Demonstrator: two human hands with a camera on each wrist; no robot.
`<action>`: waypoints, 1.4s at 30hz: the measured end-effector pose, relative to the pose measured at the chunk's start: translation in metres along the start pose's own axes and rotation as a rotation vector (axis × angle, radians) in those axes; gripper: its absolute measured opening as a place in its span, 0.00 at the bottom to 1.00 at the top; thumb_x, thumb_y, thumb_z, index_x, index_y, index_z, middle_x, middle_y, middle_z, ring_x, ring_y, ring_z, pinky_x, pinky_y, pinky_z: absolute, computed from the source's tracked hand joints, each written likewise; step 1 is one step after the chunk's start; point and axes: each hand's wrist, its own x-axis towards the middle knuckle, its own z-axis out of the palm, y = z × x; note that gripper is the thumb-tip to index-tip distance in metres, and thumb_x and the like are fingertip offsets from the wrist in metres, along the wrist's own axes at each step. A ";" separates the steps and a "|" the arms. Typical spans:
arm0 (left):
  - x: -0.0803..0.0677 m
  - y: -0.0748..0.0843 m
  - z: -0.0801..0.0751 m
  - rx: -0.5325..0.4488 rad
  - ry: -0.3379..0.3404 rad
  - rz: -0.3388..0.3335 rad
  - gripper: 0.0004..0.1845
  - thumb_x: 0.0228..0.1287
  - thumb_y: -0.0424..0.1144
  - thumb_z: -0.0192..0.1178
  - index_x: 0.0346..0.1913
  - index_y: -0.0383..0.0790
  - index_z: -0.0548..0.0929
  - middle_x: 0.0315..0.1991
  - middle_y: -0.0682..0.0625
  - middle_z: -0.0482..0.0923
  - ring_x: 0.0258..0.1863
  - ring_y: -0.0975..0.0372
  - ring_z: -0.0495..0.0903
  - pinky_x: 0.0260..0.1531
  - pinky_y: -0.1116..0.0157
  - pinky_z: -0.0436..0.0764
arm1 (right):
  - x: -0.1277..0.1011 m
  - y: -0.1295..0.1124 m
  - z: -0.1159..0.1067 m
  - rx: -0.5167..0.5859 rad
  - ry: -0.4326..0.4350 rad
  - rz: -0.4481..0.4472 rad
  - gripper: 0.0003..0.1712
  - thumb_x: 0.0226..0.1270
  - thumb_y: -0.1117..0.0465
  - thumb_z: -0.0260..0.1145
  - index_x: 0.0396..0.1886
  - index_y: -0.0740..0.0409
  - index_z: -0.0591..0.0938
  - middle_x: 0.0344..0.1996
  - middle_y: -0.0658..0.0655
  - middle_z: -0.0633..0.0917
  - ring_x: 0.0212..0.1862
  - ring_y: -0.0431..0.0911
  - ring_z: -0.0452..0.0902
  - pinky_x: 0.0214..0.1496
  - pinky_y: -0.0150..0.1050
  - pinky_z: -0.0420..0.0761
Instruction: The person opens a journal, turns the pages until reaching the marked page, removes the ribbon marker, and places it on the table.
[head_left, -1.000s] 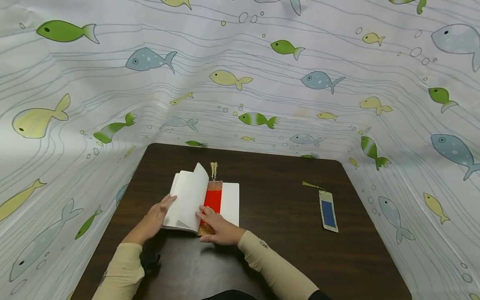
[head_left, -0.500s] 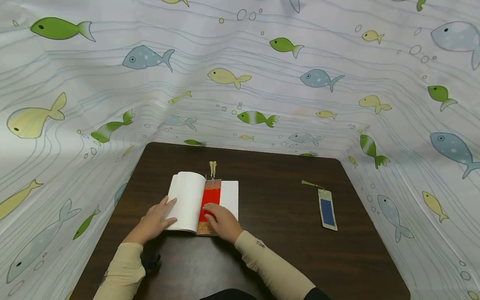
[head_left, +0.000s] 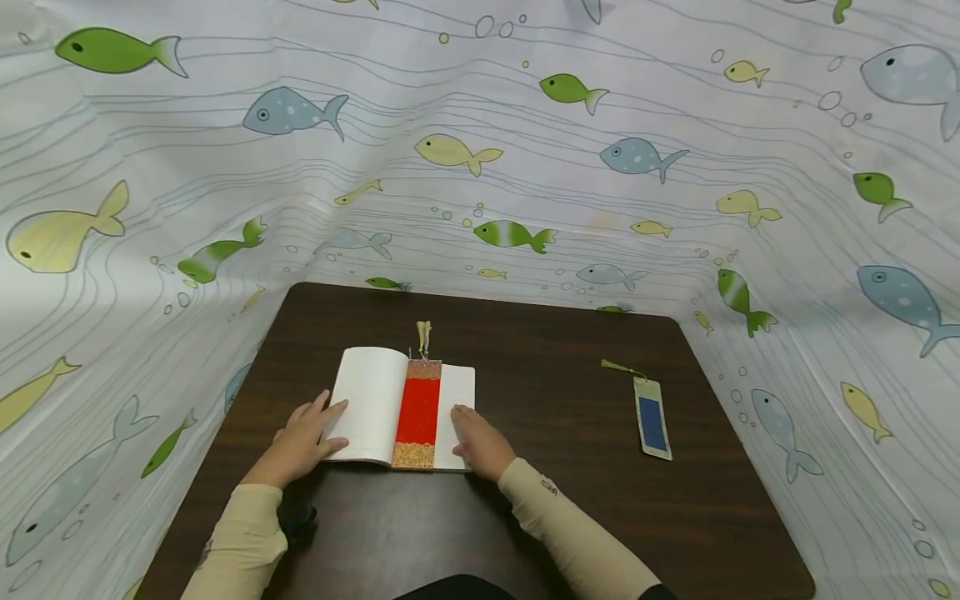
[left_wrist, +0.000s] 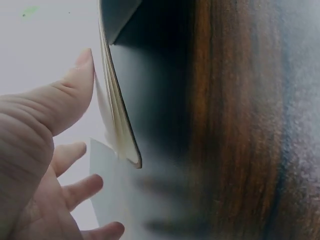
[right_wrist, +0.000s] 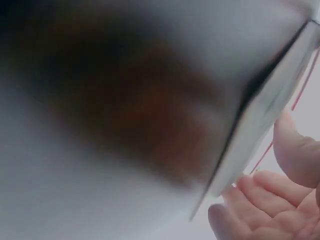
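Observation:
A notebook with white pages (head_left: 369, 400) lies open on the dark table. Along its middle, on the right-hand page, rests a red bookmark (head_left: 417, 410) with gold-patterned ends and a pale tassel (head_left: 423, 337) beyond the top edge. My left hand (head_left: 298, 440) touches the left page's outer edge, fingers spread; in the left wrist view the thumb (left_wrist: 75, 90) reaches the page edges (left_wrist: 116, 115). Over the right page's outer margin lies my right hand (head_left: 482, 442), holding nothing. Its thumb and fingers touch the page (right_wrist: 265, 120) in the right wrist view.
A second bookmark (head_left: 652, 417), blue with a pale border and a yellow-green tassel, lies on the right side of the dark wooden table (head_left: 555, 500). A white sheet with printed fish (head_left: 517, 183) rises behind the table and along both sides.
The lifted pages have settled flat to the left. My right hand has slid right, off the red bookmark onto the page margin, uncovering the bookmark. My left hand remains by the left edge.

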 end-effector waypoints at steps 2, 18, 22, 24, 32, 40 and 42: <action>-0.001 0.000 0.000 0.007 0.014 0.006 0.39 0.66 0.47 0.68 0.74 0.34 0.67 0.76 0.27 0.51 0.70 0.28 0.53 0.53 0.20 0.60 | 0.003 -0.004 -0.003 -0.017 0.004 0.011 0.33 0.68 0.66 0.70 0.70 0.70 0.72 0.68 0.65 0.76 0.70 0.55 0.71 0.72 0.46 0.69; -0.001 0.001 -0.001 0.034 0.001 0.014 0.39 0.65 0.43 0.69 0.73 0.29 0.66 0.75 0.29 0.58 0.67 0.27 0.63 0.53 0.22 0.63 | 0.061 -0.036 0.004 0.816 0.080 0.359 0.37 0.67 0.70 0.69 0.74 0.63 0.67 0.42 0.61 0.77 0.35 0.45 0.75 0.38 0.37 0.82; -0.003 -0.001 -0.004 0.023 -0.012 0.015 0.40 0.66 0.45 0.68 0.73 0.29 0.66 0.75 0.29 0.58 0.67 0.27 0.63 0.52 0.22 0.62 | 0.060 -0.029 0.007 0.688 0.052 0.322 0.34 0.68 0.71 0.68 0.73 0.58 0.73 0.41 0.59 0.79 0.33 0.44 0.71 0.35 0.34 0.77; -0.005 -0.002 -0.005 0.015 -0.022 0.012 0.40 0.66 0.46 0.68 0.73 0.29 0.66 0.75 0.29 0.58 0.67 0.27 0.63 0.53 0.22 0.61 | 0.054 -0.021 0.005 0.642 0.048 0.320 0.32 0.69 0.70 0.67 0.72 0.58 0.73 0.48 0.61 0.81 0.40 0.47 0.75 0.44 0.39 0.80; -0.005 0.000 -0.005 0.027 -0.044 0.005 0.40 0.66 0.46 0.68 0.73 0.28 0.66 0.75 0.28 0.58 0.67 0.27 0.62 0.53 0.22 0.62 | -0.001 0.073 -0.026 0.505 0.085 0.459 0.31 0.70 0.70 0.67 0.72 0.63 0.72 0.68 0.69 0.74 0.65 0.63 0.74 0.64 0.59 0.76; 0.001 0.004 -0.007 0.024 -0.046 0.002 0.40 0.67 0.46 0.67 0.74 0.29 0.65 0.76 0.29 0.57 0.68 0.28 0.62 0.55 0.23 0.62 | -0.065 0.174 -0.062 0.138 0.123 0.613 0.32 0.66 0.72 0.69 0.69 0.68 0.73 0.54 0.76 0.77 0.54 0.67 0.76 0.58 0.63 0.77; 0.001 0.005 -0.008 0.023 -0.049 -0.003 0.39 0.67 0.46 0.67 0.74 0.29 0.65 0.76 0.29 0.57 0.68 0.28 0.62 0.54 0.22 0.61 | -0.071 0.184 -0.064 0.087 0.122 0.649 0.32 0.66 0.72 0.69 0.69 0.68 0.73 0.51 0.77 0.74 0.50 0.67 0.74 0.53 0.62 0.79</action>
